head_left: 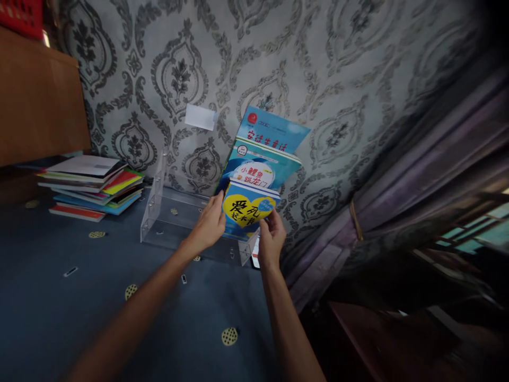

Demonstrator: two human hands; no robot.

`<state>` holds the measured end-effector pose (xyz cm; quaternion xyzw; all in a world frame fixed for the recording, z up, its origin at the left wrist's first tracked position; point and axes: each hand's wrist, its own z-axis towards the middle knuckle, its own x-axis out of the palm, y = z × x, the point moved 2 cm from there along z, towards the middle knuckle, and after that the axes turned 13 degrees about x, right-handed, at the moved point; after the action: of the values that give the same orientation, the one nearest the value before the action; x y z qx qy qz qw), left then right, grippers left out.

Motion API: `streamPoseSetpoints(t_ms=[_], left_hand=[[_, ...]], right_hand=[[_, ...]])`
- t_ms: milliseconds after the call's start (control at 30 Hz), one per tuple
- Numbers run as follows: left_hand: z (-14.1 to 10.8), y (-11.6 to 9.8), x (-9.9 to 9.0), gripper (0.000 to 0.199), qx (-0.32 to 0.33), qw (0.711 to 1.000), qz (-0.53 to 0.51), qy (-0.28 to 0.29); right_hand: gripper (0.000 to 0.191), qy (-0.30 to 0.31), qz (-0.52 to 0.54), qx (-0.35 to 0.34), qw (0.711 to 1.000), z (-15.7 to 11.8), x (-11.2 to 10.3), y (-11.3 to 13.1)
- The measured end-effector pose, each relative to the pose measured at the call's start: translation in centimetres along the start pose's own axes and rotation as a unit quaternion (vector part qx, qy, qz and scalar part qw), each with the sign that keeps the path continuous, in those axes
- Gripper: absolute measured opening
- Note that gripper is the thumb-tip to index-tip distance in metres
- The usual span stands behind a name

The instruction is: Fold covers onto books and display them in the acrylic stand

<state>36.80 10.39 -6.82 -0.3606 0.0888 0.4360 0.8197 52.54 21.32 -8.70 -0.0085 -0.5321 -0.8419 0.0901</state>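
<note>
A blue book with a yellow heart on its cover is between my two hands, at the right end of a clear acrylic rack. My left hand grips its left edge, fingers closed. On the opposite edge, my right hand pinches the cover's side. Behind it stand a teal book with a white oval and a taller light-blue book with red lettering, both leaning back toward the wall. The lower edge of the front book is partly hidden by the rack's front.
A stack of books lies left of the rack on the dark blue tabletop. A wooden cabinet overhangs the left. A white label shows before the patterned wall. A tied curtain hangs at right.
</note>
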Motion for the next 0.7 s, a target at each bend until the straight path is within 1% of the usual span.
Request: streamPoseSetpoints(t_ms=[267, 533, 700], left_hand=[[0.22, 0.77, -0.23, 0.072, -0.001, 0.999, -0.040, 0.008], [0.47, 0.69, -0.71, 0.072, 0.009, 0.997, -0.070, 0.018], [0.40, 0.95, -0.61, 0.074, 0.004, 0.997, -0.079, 0.017]], right_hand=[[0.058, 0.002, -0.007, -0.004, 1.000, -0.31, 0.22, 0.04], [0.058, -0.011, 0.009, 0.014, 1.000, -0.58, 0.60, 0.07], [0.058, -0.020, 0.005, -0.003, 1.000, -0.80, 0.68, -0.14]])
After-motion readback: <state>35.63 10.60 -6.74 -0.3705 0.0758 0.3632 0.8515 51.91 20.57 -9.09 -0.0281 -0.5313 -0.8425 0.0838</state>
